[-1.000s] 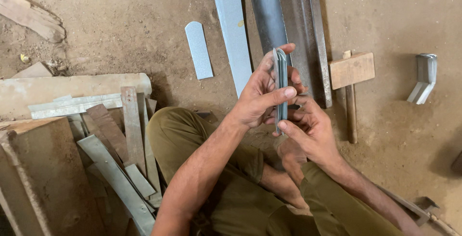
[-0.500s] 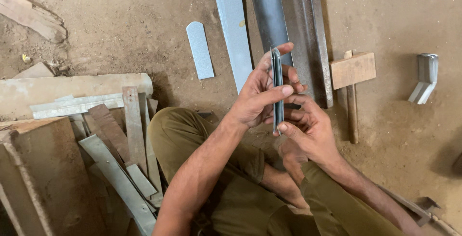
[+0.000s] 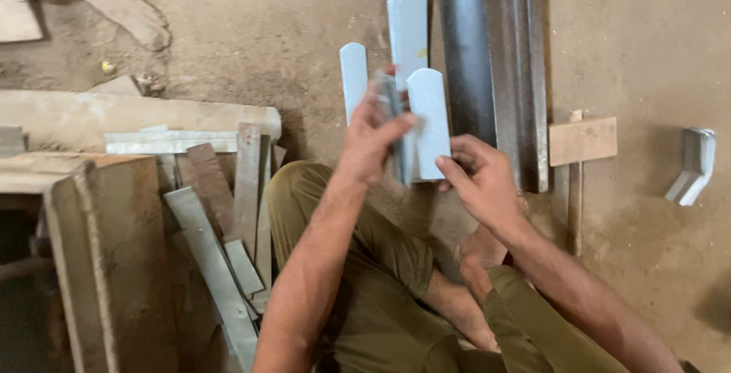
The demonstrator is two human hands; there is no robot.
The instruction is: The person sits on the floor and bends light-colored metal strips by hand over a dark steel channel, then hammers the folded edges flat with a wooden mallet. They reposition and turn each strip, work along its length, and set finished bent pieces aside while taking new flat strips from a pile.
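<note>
Hands up front in the head view, both of yours on the same piece. Your left hand has its fingers curled round a thin metal strip, pale grey with a rounded top, and a blurred second piece seems to sit edge-on just behind it in the same grip; how many pieces are there I cannot tell. Your right hand pinches the lower end of that strip, thumb and fingertips closed on its bottom edge. The strip stands upright in the air, above your knees and the dirt floor.

Just beyond your hands, two more rounded strips lie flat on the floor: a short one to the left, a longer one right beside it. Next to those, long dark steel bars run away from you, their near ends close to your right hand.

Out to the right, a wooden mallet lies with its block head beside the bars and its handle pointing back towards you. Further right, well apart, a bent metal bracket rests on the floor.

On your left, a heap of wood and metal offcuts leans against a worn wooden block. You sit cross-legged in olive trousers, a bare foot tucked under your right forearm.
</note>
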